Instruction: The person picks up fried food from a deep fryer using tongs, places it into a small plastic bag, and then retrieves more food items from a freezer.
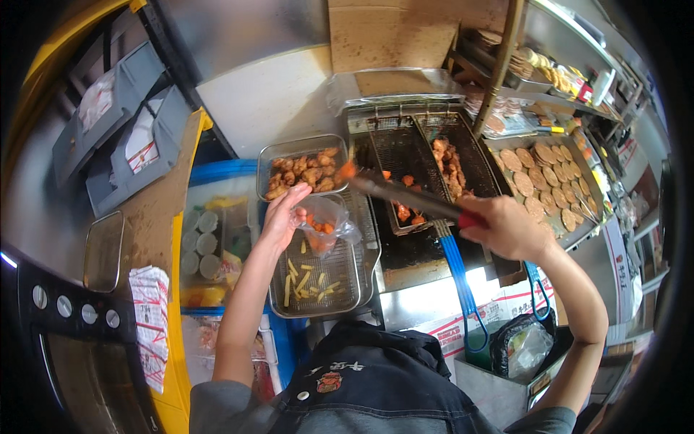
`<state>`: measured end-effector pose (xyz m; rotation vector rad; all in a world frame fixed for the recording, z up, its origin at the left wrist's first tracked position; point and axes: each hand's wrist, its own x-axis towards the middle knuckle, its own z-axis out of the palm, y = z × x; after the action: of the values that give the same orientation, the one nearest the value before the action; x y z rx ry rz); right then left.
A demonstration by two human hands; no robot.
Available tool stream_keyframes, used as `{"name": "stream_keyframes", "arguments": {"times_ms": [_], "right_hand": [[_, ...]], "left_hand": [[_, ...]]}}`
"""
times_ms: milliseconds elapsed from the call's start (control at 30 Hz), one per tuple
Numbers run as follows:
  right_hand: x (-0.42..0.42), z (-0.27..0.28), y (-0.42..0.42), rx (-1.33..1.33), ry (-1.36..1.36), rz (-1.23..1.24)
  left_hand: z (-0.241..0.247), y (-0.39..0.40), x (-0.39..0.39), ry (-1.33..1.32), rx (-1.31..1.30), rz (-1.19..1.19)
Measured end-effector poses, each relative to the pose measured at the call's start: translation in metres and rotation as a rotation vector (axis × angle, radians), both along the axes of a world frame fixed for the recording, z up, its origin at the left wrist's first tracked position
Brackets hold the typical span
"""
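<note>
My left hand [284, 216] holds a clear plastic bag [331, 217] by its rim, with orange-red fried pieces inside. My right hand [504, 225] is closed on the red grip of metal tongs [412, 196]. Their blurred tip reaches left above the bag, with an orange piece [346, 171] at its end. Below the bag, a wire-mesh tray [347, 282] holds some fries [303, 282]. Behind my left hand stands a tray of browned fried chicken pieces [309, 171]. A fryer basket [398, 146] under the tongs has several red-orange pieces; the basket beside it holds browned meat [447, 165].
Blue-coated basket handles [461, 287] jut towards me over the fryer's front. A tray of round patties [547, 179] lies at the right, by an upright pole [499, 65]. Printed paper bags [149, 325] lie on the left counter. A bin [499, 390] stands low at the right.
</note>
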<state>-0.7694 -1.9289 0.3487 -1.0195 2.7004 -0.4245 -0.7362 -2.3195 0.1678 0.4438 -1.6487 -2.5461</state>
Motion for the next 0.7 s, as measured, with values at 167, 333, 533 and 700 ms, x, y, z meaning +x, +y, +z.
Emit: {"name": "stream_keyframes", "arguments": {"times_ms": [167,333,533,700], "right_hand": [[0.01,-0.039,-0.057,0.271,0.03,0.159],[-0.014,0.014,-0.053,0.306,-0.154,-0.079],[-0.068,-0.003,-0.033,0.625,-0.398,-0.343],[-0.096,-0.058,-0.059,0.702,-0.525,-0.27]], "left_hand": [[0.001,0.008,-0.002,0.014,0.013,-0.016],[0.0,0.0,0.015,0.021,0.021,0.019],[-0.001,0.005,0.013,0.027,0.022,-0.009],[0.001,0.007,0.01,0.003,0.025,-0.016]]}}
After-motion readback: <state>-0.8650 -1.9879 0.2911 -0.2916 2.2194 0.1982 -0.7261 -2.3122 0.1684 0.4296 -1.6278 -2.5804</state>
